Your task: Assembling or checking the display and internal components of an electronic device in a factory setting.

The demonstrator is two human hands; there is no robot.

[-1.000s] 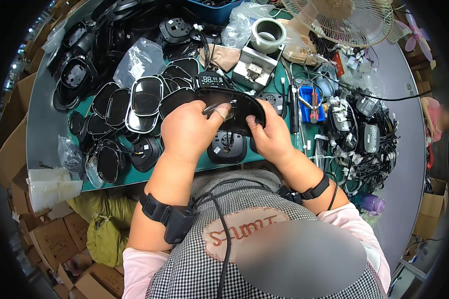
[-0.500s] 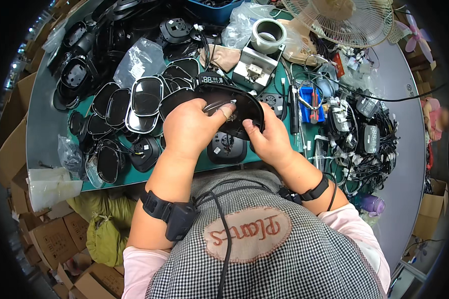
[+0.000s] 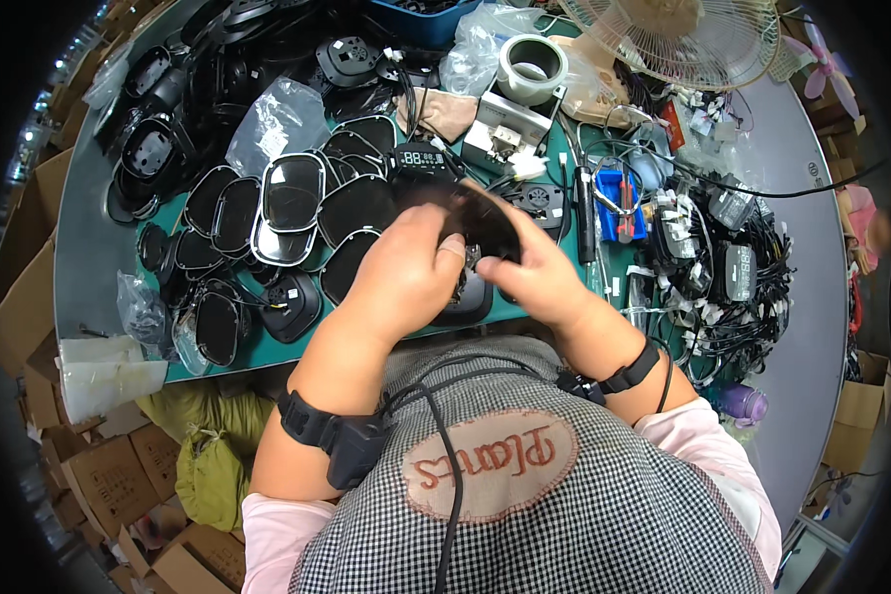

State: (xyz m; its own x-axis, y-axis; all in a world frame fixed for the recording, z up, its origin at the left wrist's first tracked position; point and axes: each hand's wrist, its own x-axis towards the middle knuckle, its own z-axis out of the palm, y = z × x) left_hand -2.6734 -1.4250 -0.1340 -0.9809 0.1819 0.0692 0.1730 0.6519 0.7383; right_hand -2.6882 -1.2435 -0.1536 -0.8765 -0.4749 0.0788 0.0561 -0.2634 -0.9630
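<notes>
My left hand (image 3: 406,262) and my right hand (image 3: 533,259) are closed on the two sides of a glossy black curved cover (image 3: 490,220). The cover is tilted and smeared by motion, and my left hand hides part of it. Below it on the green mat lies a black round-cornered housing (image 3: 468,302), partly behind my left hand. Just beyond the cover sits a small black display module (image 3: 419,158) with pale digit segments. Dark rimmed lens covers (image 3: 292,193) lie spread to the left of my hands.
Black housings (image 3: 148,148) pile up at the far left. A metal device (image 3: 505,129) with a white ring (image 3: 532,69) stands beyond my hands. To the right are a blue tray (image 3: 619,203) with tools and bundled cables (image 3: 733,317). A fan (image 3: 673,40) stands at the back right.
The cover has turned and tilted between my hands and shows less of its face. My left hand has shifted slightly right and down. White connectors now show beside the metal device.
</notes>
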